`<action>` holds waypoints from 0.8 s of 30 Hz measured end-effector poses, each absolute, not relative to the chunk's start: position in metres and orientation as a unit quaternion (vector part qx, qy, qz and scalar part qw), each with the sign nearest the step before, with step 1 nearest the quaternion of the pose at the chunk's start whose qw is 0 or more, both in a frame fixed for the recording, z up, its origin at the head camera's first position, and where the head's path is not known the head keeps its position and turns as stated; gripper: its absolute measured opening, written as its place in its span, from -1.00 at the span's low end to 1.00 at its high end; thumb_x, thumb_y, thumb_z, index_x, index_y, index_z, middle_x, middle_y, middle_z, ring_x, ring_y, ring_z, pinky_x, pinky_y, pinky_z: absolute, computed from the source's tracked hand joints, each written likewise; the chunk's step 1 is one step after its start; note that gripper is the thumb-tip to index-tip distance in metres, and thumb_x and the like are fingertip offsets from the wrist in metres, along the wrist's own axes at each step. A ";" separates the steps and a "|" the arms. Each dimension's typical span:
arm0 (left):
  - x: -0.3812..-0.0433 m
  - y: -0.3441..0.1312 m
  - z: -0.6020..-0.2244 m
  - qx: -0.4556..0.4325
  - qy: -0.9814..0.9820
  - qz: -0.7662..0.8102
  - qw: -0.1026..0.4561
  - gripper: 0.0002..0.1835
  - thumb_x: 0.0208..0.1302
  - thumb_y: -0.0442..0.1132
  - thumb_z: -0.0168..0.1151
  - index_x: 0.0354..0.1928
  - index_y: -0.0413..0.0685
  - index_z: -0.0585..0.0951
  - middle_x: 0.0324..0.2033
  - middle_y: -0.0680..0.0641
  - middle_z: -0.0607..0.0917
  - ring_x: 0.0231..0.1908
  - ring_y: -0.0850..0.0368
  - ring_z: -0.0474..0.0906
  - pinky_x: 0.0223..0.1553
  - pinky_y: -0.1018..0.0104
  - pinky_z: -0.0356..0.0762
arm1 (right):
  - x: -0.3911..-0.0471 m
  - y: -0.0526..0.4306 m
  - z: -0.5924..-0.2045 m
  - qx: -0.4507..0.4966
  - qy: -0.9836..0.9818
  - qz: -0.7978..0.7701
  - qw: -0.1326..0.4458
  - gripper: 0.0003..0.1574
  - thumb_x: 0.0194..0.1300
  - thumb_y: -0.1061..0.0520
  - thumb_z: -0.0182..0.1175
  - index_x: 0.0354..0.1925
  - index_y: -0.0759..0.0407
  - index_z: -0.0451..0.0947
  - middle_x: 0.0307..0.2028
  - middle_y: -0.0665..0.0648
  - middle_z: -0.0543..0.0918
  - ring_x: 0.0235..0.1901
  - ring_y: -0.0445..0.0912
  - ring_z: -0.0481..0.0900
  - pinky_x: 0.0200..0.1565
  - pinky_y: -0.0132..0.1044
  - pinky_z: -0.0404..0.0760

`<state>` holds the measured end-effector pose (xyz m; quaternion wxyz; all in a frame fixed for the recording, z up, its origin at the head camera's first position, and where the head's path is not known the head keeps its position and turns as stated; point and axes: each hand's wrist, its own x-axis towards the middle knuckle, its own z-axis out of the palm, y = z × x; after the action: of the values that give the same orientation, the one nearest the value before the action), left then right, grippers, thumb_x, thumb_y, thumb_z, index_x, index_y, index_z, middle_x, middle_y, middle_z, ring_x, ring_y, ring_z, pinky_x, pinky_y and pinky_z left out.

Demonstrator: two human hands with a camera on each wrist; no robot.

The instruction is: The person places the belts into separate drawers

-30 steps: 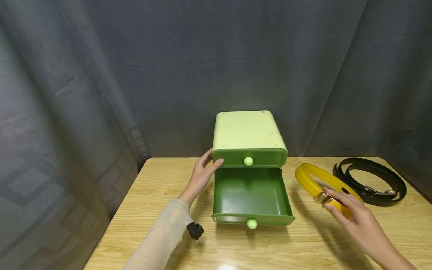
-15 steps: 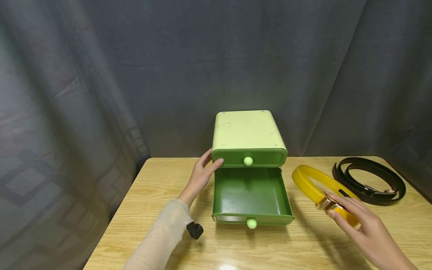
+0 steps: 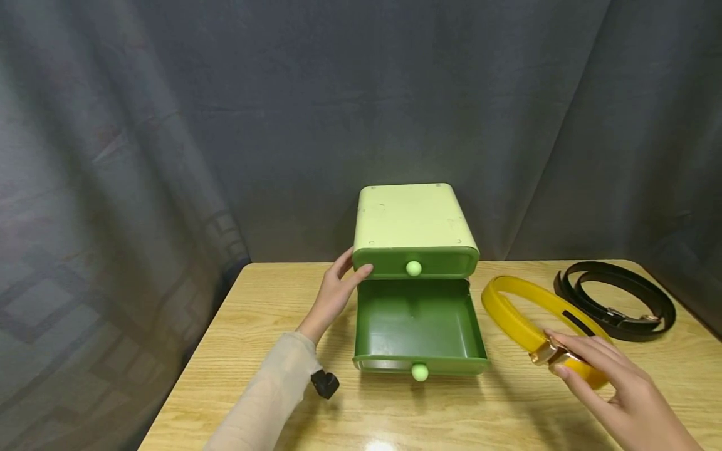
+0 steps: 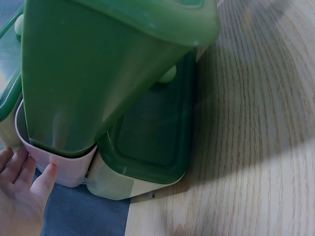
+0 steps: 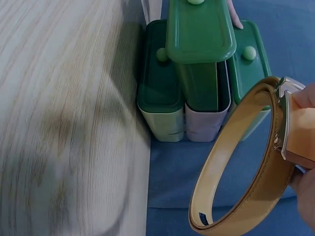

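A small chest of drawers (image 3: 414, 216) with a pale yellow-green top and green fronts stands at the table's far side. Its open drawer (image 3: 389, 364) sticks out below a closed top drawer and holds nothing visible. My left hand (image 3: 333, 294) rests against the chest's left side, thumb at the front corner. In the left wrist view its fairly straight fingers touch the pink casing (image 4: 71, 172). To the drawer's right, my right hand (image 3: 626, 388) pinches a coiled yellow belt (image 3: 519, 326) by its gold-coloured buckle (image 3: 546, 352), holding it above the table.
A coiled black belt (image 3: 637, 333) lies at the table's back right, behind the yellow one. The wooden table (image 3: 271, 288) ends at a grey curtain (image 3: 293, 156). Another closed green drawer (image 5: 160, 78) shows below the open one in the right wrist view.
My right hand has shifted slightly nearer and to the right, and the yellow belt's loop has swung a little toward the open drawer. The left hand and the chest stay as they were.
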<state>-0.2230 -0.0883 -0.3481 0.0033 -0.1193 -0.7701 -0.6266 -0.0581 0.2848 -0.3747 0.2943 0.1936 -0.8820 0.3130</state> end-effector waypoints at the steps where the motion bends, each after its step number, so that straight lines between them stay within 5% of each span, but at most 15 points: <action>1: -0.223 -0.088 -0.348 -0.120 -0.770 -0.626 0.004 -0.27 0.40 -0.09 0.22 0.51 -0.12 0.20 0.44 -0.18 0.26 0.43 -0.12 0.16 0.36 -0.08 0.21 | -0.058 0.284 -0.374 0.199 -0.881 0.313 0.294 -0.23 -0.02 0.48 0.44 0.19 0.12 0.59 0.18 -0.31 0.51 0.13 -0.50 0.32 0.25 -0.69 0.08; 7: -0.241 -0.091 -0.367 -0.116 -0.771 -0.626 0.002 -0.25 0.39 -0.09 0.23 0.52 -0.10 0.18 0.45 -0.17 0.25 0.43 -0.11 0.14 0.36 -0.09 0.21 | -0.053 0.278 -0.370 0.218 -0.879 0.308 0.292 -0.16 -0.10 0.49 0.46 0.20 0.11 0.58 0.17 -0.20 0.57 0.13 -0.47 0.35 0.29 -0.65 0.04; 9: -0.247 -0.092 -0.377 -0.114 -0.769 -0.629 0.004 -0.23 0.39 -0.06 0.25 0.53 -0.06 0.17 0.46 -0.14 0.24 0.44 -0.10 0.14 0.36 -0.09 0.20 | -0.051 0.275 -0.369 0.214 -0.882 0.303 0.292 -0.17 -0.09 0.48 0.46 0.20 0.10 0.59 0.15 -0.23 0.57 0.09 -0.48 0.36 0.14 -0.64 0.28; 14: -0.249 -0.091 -0.382 -0.116 -0.763 -0.636 0.016 -0.23 0.35 0.03 0.27 0.51 0.06 0.22 0.45 -0.07 0.27 0.43 -0.04 0.15 0.37 -0.09 0.19 | -0.048 0.268 -0.365 0.224 -0.880 0.291 0.300 -0.20 -0.10 0.47 0.47 0.17 0.14 0.61 0.10 -0.28 0.56 0.00 -0.46 0.40 -0.31 -0.65 0.41; 24: -0.248 -0.091 -0.382 -0.116 -0.767 -0.631 0.024 -0.23 0.32 0.11 0.28 0.50 0.11 0.26 0.42 -0.03 0.32 0.42 -0.01 0.19 0.35 -0.08 0.23 | -0.046 0.260 -0.354 0.271 -0.867 0.281 0.311 -0.37 0.06 0.23 0.50 0.15 0.18 0.62 0.04 -0.17 0.63 -0.01 -0.39 0.47 0.00 -0.68 0.40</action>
<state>-0.2477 -0.0908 -0.3816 0.0240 -0.1159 -0.7669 -0.6308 -0.0457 0.2601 -0.3538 0.3107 0.2706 -0.8668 0.2810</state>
